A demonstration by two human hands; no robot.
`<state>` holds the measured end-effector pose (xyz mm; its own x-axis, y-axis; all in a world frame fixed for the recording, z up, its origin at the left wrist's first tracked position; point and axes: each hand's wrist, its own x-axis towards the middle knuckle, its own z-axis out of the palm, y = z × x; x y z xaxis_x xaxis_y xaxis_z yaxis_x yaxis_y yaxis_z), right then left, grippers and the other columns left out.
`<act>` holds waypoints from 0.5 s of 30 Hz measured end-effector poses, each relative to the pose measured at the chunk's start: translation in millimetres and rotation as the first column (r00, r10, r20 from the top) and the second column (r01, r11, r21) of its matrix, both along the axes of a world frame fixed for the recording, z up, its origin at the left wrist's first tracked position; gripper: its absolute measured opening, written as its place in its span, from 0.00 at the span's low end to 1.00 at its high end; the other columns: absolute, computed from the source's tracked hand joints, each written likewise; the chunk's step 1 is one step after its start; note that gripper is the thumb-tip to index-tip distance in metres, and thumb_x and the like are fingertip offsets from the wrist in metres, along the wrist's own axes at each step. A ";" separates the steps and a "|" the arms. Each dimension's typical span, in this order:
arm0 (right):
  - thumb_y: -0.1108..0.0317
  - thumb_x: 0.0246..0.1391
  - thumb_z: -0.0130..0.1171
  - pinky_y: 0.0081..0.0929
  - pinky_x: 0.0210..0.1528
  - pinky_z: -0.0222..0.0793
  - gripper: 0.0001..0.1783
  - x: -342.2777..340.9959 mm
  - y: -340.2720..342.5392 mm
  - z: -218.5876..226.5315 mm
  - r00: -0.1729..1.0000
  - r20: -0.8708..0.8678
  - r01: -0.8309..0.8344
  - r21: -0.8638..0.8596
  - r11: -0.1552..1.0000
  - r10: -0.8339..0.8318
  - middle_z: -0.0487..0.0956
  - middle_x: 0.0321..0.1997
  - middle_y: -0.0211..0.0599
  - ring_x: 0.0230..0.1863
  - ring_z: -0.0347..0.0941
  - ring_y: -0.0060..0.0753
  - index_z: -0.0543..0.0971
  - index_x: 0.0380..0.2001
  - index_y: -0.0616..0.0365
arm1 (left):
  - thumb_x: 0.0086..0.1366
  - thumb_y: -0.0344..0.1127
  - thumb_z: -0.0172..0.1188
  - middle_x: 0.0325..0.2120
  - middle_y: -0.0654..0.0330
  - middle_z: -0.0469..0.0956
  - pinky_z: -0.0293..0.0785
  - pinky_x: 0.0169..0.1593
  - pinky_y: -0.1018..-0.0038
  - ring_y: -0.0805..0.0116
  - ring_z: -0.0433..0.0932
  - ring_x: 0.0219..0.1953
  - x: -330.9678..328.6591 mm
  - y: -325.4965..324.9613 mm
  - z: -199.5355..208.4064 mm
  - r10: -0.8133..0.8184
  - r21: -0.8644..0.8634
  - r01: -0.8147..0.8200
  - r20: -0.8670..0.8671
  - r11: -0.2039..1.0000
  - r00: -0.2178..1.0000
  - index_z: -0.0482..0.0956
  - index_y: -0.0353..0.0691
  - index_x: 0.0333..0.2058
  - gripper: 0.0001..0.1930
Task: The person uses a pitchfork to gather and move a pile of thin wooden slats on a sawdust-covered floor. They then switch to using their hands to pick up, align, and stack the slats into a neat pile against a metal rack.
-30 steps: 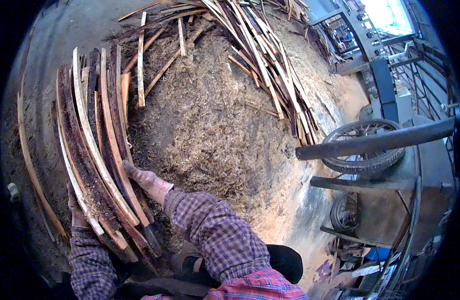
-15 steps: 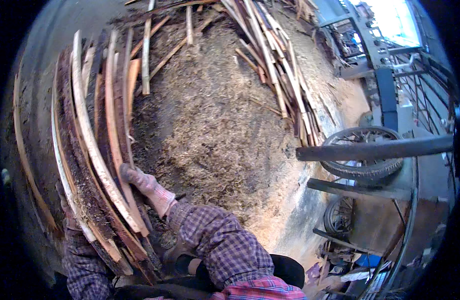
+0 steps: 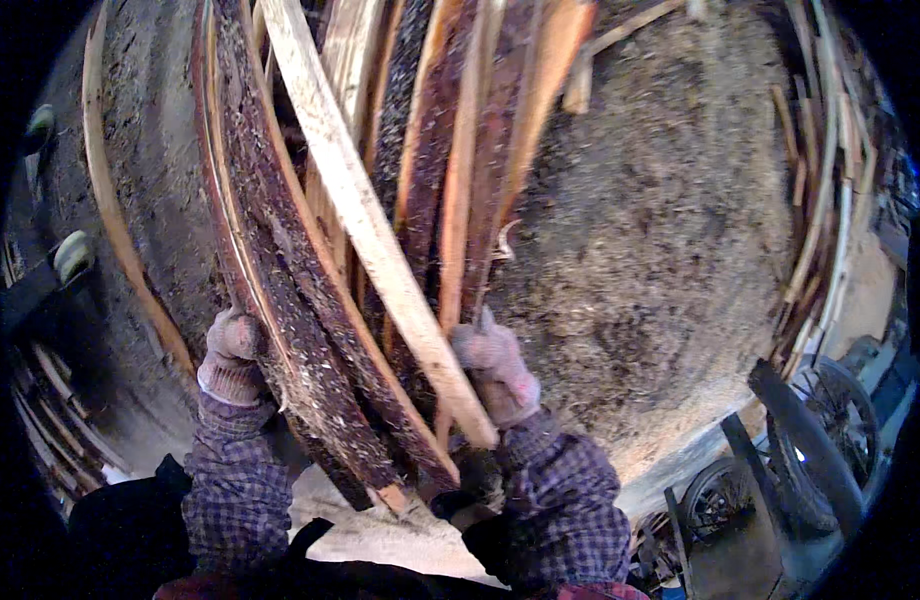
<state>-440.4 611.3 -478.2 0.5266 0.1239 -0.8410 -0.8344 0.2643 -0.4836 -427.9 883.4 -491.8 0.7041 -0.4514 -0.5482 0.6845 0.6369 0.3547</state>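
Note:
I hold a bundle of long wood slats [image 3: 370, 230], bark-covered and pale, lifted close to the camera and fanning upward. My left hand [image 3: 230, 350], in a pinkish knit glove, grips the bundle's left side. On the right side my gloved right hand [image 3: 497, 368] is wrapped around the slats near their lower ends. Both sleeves are plaid. The slats hide much of the ground behind them.
A large sawdust heap [image 3: 660, 230] lies to the right. More slats [image 3: 815, 220] curve along its far right edge. A wheeled metal cart [image 3: 780, 460] stands at the lower right. A single thin strip [image 3: 120, 230] lies on the ground at left.
The bundle has been raised from the ground toward the camera, and the view has tilted down closer. Both hands now grip it from either side.

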 end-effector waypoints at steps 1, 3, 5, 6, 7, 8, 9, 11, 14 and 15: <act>0.58 0.39 0.60 0.28 0.36 0.68 0.27 -19.1 -6.2 -31.5 0.952 0.054 -0.284 -0.212 0.935 0.301 0.75 0.31 0.37 0.32 0.71 0.32 0.69 0.43 0.58 | 0.52 0.49 0.60 0.45 0.53 0.72 0.70 0.49 0.60 0.57 0.73 0.44 5.3 -1.3 3.0 0.010 0.027 -0.009 -0.016 1.000 1.000 0.66 0.33 0.49 0.31; 0.51 0.29 0.68 0.35 0.36 0.71 0.41 -32.5 -7.6 -59.0 0.840 0.006 -0.487 -0.430 0.760 0.542 0.78 0.31 0.44 0.34 0.76 0.42 0.65 0.49 0.54 | 0.52 0.49 0.61 0.45 0.53 0.72 0.70 0.49 0.61 0.57 0.73 0.44 9.9 -2.3 5.0 0.058 0.088 -0.053 -0.054 0.995 0.997 0.67 0.33 0.49 0.31; 0.50 0.28 0.69 0.34 0.36 0.71 0.42 -16.5 -12.1 -49.1 0.862 0.128 -0.437 -0.302 0.847 0.490 0.78 0.35 0.42 0.35 0.76 0.41 0.65 0.50 0.52 | 0.51 0.49 0.61 0.44 0.53 0.72 0.70 0.49 0.61 0.57 0.73 0.44 11.7 -0.2 13.6 0.127 0.180 -0.110 -0.085 0.978 0.988 0.67 0.33 0.49 0.31; 0.49 0.28 0.69 0.34 0.37 0.71 0.46 -18.7 -11.0 -55.9 0.838 0.085 -0.500 -0.275 0.821 0.539 0.77 0.39 0.41 0.36 0.76 0.40 0.63 0.52 0.53 | 0.51 0.49 0.61 0.44 0.53 0.72 0.70 0.49 0.61 0.57 0.73 0.44 8.1 2.7 14.6 0.172 0.220 -0.149 -0.092 0.964 0.981 0.67 0.33 0.49 0.31; 0.48 0.28 0.69 0.34 0.37 0.71 0.46 -23.0 -13.8 -61.2 0.862 0.105 -0.453 -0.275 0.848 0.495 0.77 0.38 0.40 0.36 0.76 0.39 0.62 0.53 0.53 | 0.51 0.49 0.61 0.44 0.53 0.72 0.71 0.49 0.61 0.57 0.73 0.44 5.9 -4.0 11.6 0.191 0.262 -0.159 -0.102 0.952 0.976 0.67 0.33 0.49 0.31; 0.48 0.29 0.68 0.34 0.37 0.71 0.47 -28.1 -16.5 -64.4 0.883 0.127 -0.405 -0.277 0.871 0.451 0.77 0.38 0.40 0.36 0.76 0.39 0.62 0.54 0.53 | 0.51 0.49 0.62 0.44 0.53 0.72 0.71 0.49 0.61 0.58 0.73 0.43 6.1 -7.5 9.2 0.221 0.316 -0.177 -0.111 0.932 0.969 0.67 0.33 0.49 0.31; 0.48 0.29 0.68 0.34 0.37 0.71 0.47 -30.2 -16.0 -65.2 0.902 0.152 -0.356 -0.269 0.895 0.405 0.77 0.38 0.39 0.36 0.76 0.39 0.61 0.54 0.52 | 0.51 0.49 0.62 0.44 0.53 0.72 0.71 0.49 0.61 0.58 0.73 0.43 9.2 -9.6 10.5 0.242 0.371 -0.184 -0.118 0.910 0.963 0.67 0.33 0.48 0.32; 0.51 0.36 0.64 0.29 0.36 0.72 0.40 -32.4 -13.6 -66.0 0.920 0.093 -0.345 -0.266 0.900 0.380 0.78 0.36 0.37 0.35 0.76 0.31 0.62 0.54 0.53 | 0.50 0.49 0.62 0.43 0.53 0.73 0.71 0.48 0.61 0.58 0.73 0.43 9.0 -16.2 12.2 0.294 0.476 -0.207 -0.116 0.855 0.949 0.67 0.33 0.48 0.32; 0.57 0.45 0.58 0.25 0.34 0.72 0.31 -30.1 -11.1 -63.1 0.985 0.141 -0.100 0.003 0.995 0.098 0.78 0.35 0.34 0.33 0.76 0.26 0.64 0.52 0.56 | 0.55 0.51 0.54 0.45 0.54 0.72 0.68 0.51 0.60 0.56 0.71 0.45 12.9 -15.9 7.2 0.317 0.524 -0.169 -0.206 0.835 0.926 0.67 0.36 0.49 0.28; 0.61 0.46 0.56 0.23 0.35 0.71 0.26 -31.6 -12.5 -56.9 0.986 0.169 -0.015 0.014 1.000 0.013 0.78 0.35 0.35 0.33 0.75 0.25 0.67 0.48 0.59 | 0.61 0.53 0.45 0.46 0.54 0.71 0.65 0.53 0.58 0.54 0.69 0.47 21.0 -18.2 2.5 0.294 0.494 -0.125 -0.280 0.860 0.914 0.67 0.39 0.50 0.26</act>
<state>-472.0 598.8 -535.1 0.6588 0.1443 -0.7383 -0.7450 0.2615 -0.6137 -406.9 865.3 -489.3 0.4884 0.0465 -0.8714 0.6829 0.6013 0.4149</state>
